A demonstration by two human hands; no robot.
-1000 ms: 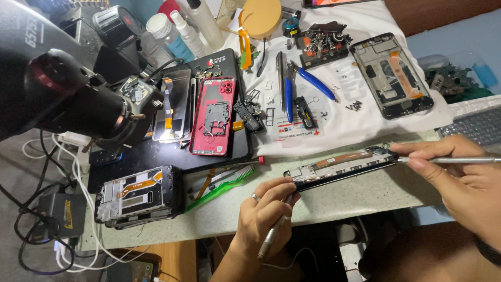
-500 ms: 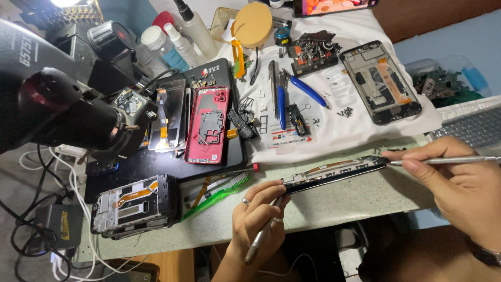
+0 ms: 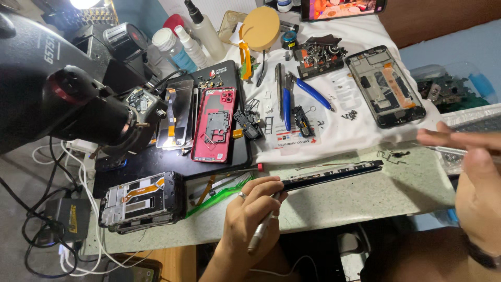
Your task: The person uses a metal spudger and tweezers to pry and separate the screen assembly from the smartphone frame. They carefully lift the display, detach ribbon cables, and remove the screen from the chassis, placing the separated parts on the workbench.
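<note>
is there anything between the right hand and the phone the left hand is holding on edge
Nothing visible. The right hand hovers apart, right of the phone; only bare counter and a few tiny loose parts lie between. The left hand holds the phone's other end, with a metal tool.

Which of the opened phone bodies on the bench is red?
The red phone back, lying flat on the black mat beside the microscope. The frames at front left and far right are black, as is the one held edge-on by the left hand.
</note>
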